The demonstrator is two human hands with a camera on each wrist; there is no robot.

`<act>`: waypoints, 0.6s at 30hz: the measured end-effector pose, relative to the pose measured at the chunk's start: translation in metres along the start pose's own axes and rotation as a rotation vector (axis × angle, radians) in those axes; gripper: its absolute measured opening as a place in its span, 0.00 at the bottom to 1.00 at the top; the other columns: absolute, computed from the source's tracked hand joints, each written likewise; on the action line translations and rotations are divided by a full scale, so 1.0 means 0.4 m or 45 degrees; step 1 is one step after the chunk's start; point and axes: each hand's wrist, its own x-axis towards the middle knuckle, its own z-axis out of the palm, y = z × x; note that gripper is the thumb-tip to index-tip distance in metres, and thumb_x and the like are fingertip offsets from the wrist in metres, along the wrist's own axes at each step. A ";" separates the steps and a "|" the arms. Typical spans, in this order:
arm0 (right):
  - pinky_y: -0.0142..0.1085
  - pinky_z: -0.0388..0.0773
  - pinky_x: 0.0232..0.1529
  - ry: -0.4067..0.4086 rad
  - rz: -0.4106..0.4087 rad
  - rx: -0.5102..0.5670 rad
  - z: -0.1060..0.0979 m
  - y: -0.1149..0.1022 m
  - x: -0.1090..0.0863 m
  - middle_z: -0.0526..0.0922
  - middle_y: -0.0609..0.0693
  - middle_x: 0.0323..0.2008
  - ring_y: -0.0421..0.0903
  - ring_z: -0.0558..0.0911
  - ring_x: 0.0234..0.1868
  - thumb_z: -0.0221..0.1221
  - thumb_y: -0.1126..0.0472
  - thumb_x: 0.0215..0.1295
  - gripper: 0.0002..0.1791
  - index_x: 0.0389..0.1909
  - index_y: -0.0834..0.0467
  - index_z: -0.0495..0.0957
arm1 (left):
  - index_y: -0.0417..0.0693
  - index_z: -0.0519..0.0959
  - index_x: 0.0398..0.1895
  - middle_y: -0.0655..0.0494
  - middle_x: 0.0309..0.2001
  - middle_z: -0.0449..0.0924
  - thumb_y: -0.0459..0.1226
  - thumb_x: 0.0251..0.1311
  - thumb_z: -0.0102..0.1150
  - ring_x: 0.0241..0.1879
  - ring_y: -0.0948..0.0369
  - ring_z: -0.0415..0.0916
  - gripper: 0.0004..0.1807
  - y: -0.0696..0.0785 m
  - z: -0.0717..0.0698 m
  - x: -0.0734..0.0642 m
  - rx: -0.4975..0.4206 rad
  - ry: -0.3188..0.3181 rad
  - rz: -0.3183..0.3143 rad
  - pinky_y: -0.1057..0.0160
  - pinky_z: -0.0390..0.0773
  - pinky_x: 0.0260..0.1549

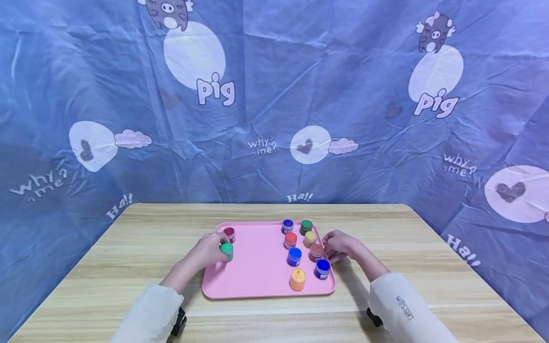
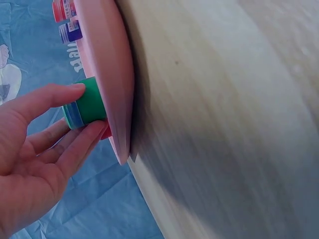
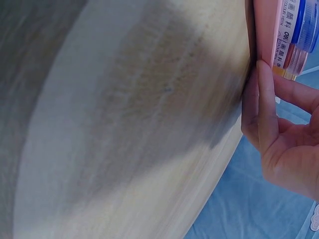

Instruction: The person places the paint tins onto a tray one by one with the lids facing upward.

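Note:
My left hand [image 1: 208, 249] pinches a green paint jar [image 1: 226, 252] between thumb and fingers, over the left side of a pink tray [image 1: 253, 267]. In the left wrist view, the thumb lies on one side of this green jar [image 2: 89, 102] and the fingertips on the other. A dark red paint jar [image 1: 229, 234] stands just behind it. At the tray's right edge, my right hand [image 1: 341, 245] grips the rim, beside a brown paint jar [image 1: 316, 253]. The right wrist view shows its fingers at the tray wall [image 3: 264, 30], partly hidden.
Several more paint jars stand on the tray's right side, among them a yellow-orange one [image 1: 298, 279], a blue one [image 1: 294, 257], a red one [image 1: 290, 240] and a dark green one [image 1: 306, 227]. Beneath is a wooden table [image 1: 146, 247]. A blue printed cloth [image 1: 274, 105] hangs behind.

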 end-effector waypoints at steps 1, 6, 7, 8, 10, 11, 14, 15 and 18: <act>0.39 0.82 0.27 0.008 0.011 0.002 0.001 -0.001 -0.001 0.77 0.61 0.24 0.49 0.80 0.23 0.49 0.78 0.47 0.14 0.38 0.70 0.67 | 0.40 0.78 0.32 0.53 0.30 0.76 0.27 0.35 0.69 0.30 0.57 0.70 0.16 0.000 0.000 -0.001 0.003 -0.004 -0.002 0.61 0.76 0.31; 0.39 0.82 0.27 0.057 0.026 -0.001 0.008 -0.007 -0.002 0.77 0.60 0.23 0.48 0.79 0.23 0.49 0.78 0.47 0.14 0.38 0.69 0.67 | 0.39 0.78 0.33 0.52 0.30 0.76 0.27 0.35 0.68 0.29 0.57 0.70 0.16 -0.003 -0.002 -0.004 0.009 -0.019 -0.017 0.62 0.76 0.30; 0.39 0.82 0.27 0.064 0.023 0.003 0.009 -0.008 -0.003 0.77 0.59 0.23 0.48 0.79 0.22 0.49 0.78 0.47 0.14 0.38 0.69 0.67 | 0.38 0.78 0.33 0.52 0.30 0.76 0.26 0.35 0.68 0.29 0.58 0.70 0.16 -0.004 -0.002 -0.004 0.006 -0.023 -0.022 0.62 0.76 0.30; 0.39 0.81 0.27 0.061 0.013 -0.002 0.010 -0.009 -0.003 0.76 0.59 0.23 0.48 0.78 0.22 0.49 0.78 0.48 0.14 0.38 0.69 0.67 | 0.38 0.78 0.33 0.52 0.30 0.76 0.26 0.35 0.68 0.29 0.58 0.70 0.16 -0.004 -0.002 -0.004 0.004 -0.024 -0.026 0.62 0.76 0.30; 0.38 0.81 0.27 0.050 -0.004 -0.002 0.009 -0.010 -0.003 0.76 0.59 0.23 0.47 0.78 0.22 0.48 0.78 0.48 0.13 0.38 0.69 0.67 | 0.37 0.77 0.34 0.52 0.30 0.76 0.26 0.35 0.67 0.29 0.58 0.70 0.17 -0.005 -0.001 -0.003 0.002 -0.021 -0.024 0.61 0.76 0.31; 0.38 0.81 0.27 0.051 -0.004 0.002 0.010 -0.009 -0.003 0.76 0.59 0.23 0.47 0.78 0.22 0.49 0.78 0.48 0.13 0.38 0.69 0.67 | 0.37 0.77 0.34 0.52 0.29 0.76 0.26 0.35 0.67 0.29 0.58 0.70 0.17 -0.006 -0.001 -0.002 0.002 -0.018 -0.020 0.61 0.77 0.32; 0.38 0.81 0.28 0.044 -0.002 0.003 0.010 -0.009 -0.004 0.77 0.58 0.23 0.47 0.79 0.22 0.48 0.78 0.49 0.13 0.38 0.69 0.67 | 0.37 0.77 0.33 0.53 0.29 0.76 0.25 0.35 0.67 0.29 0.58 0.70 0.16 -0.010 0.003 -0.001 -0.001 -0.014 -0.010 0.61 0.77 0.32; 0.38 0.81 0.27 0.044 -0.001 0.005 0.010 -0.009 -0.003 0.77 0.58 0.23 0.47 0.79 0.22 0.48 0.78 0.48 0.13 0.38 0.69 0.67 | 0.37 0.78 0.33 0.53 0.28 0.76 0.25 0.35 0.67 0.29 0.58 0.70 0.16 -0.011 0.003 -0.001 0.004 -0.008 0.007 0.61 0.77 0.32; 0.38 0.81 0.27 0.047 0.003 0.003 0.009 -0.010 -0.004 0.77 0.58 0.23 0.47 0.79 0.22 0.48 0.78 0.48 0.13 0.38 0.70 0.67 | 0.36 0.77 0.34 0.53 0.28 0.75 0.25 0.34 0.67 0.30 0.57 0.71 0.17 -0.017 0.006 -0.002 0.012 -0.012 0.039 0.59 0.76 0.34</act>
